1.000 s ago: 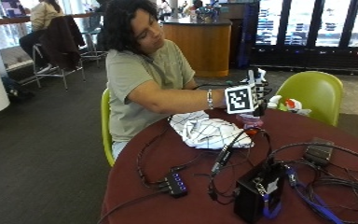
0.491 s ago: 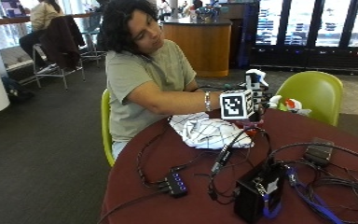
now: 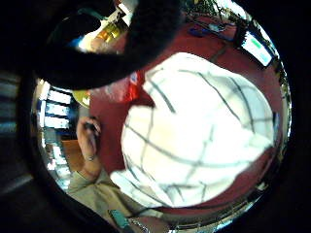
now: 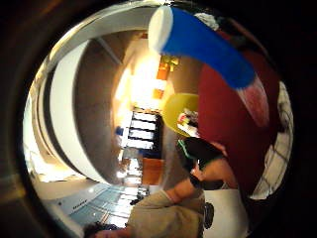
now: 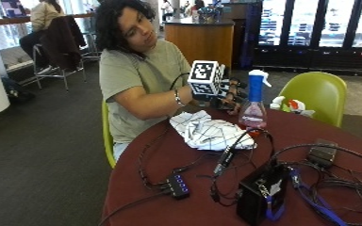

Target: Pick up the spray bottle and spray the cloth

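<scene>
Change: hand [image 5: 228, 96] has risen off the table [image 5: 168, 197] since the earlier outside pictures and now hovers just beside the bottle [image 5: 254, 101], nearer it than before.
Fingers: state cannot be told; they are masked in the outside view, and neither palm view shows them round anything.
Bottle: upright on the table, blue neck and white trigger head above a clear pinkish body. In the thumb-side palm view the bottle [image 4: 208, 49] lies close to the palm, not surely held.
Cloth [image 5: 209, 132]: white with dark check lines, crumpled on the table just beside the bottle, on the person's side. In the other palm view the cloth [image 3: 199, 131] fills much of the field.
Placement: bottle and cloth close together, likely so one short lift and turn aims the spray.
Stage: judged as reach, bottle not yet lifted.
Writing: none readable on the bottle.
Other: black box [image 5: 262, 197] and cables near the table's front.
</scene>
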A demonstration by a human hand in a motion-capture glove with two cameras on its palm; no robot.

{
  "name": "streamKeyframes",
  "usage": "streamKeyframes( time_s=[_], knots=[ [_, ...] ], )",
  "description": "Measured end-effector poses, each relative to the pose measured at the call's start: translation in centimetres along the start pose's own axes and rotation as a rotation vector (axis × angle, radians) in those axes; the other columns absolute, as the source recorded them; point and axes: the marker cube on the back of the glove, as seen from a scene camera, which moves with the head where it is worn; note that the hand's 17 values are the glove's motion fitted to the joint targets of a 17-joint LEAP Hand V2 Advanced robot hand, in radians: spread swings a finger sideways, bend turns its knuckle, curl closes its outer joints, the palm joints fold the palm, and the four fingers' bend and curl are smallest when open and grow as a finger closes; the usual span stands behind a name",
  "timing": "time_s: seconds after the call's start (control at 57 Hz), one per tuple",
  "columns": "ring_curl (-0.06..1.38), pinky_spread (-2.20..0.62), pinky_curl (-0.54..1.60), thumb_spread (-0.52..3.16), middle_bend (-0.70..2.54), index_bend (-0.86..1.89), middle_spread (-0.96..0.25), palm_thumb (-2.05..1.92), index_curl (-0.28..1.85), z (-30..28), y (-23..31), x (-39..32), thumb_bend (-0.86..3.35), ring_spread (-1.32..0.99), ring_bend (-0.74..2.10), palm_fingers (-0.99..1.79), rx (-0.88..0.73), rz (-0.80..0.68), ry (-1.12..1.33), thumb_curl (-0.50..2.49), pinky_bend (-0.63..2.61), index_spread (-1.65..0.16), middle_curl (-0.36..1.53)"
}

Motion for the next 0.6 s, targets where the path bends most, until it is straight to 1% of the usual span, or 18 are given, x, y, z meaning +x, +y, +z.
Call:
streamKeyframes(
  time_s=[0.105,0.158,0.316,0.509,0.597],
  knots=[
    [0.38,0.22,0.37,0.93,0.18,0.07,-0.01,0.66,0.31,0.3,3.4,0.7,-0.05,-0.05,0.33,0.33,-0.162,0.002,0.198,0.49,0.35,-0.36,0.38],
    [0.37,0.22,0.38,0.96,0.17,0.07,0.0,0.63,0.29,1.1,5.1,0.9,-0.05,-0.04,0.32,0.23,-0.198,0.016,0.249,0.46,0.38,-0.37,0.37],
    [0.36,0.22,0.37,1.01,0.2,0.11,0.0,0.58,0.24,1.4,8.9,1.9,-0.03,-0.04,0.33,0.18,-0.137,-0.005,0.305,0.42,0.4,-0.39,0.36],
    [0.34,0.21,0.36,1.05,0.22,0.14,0.0,0.59,0.23,0.8,11.7,1.5,-0.02,-0.05,0.31,0.18,-0.089,-0.043,0.512,0.39,0.37,-0.39,0.36],
    [0.33,0.2,0.35,1.06,0.21,0.16,0.0,0.61,0.24,0.8,12.7,0.8,-0.02,-0.05,0.3,0.19,-0.083,-0.062,0.559,0.39,0.34,-0.39,0.35]
  ],
)
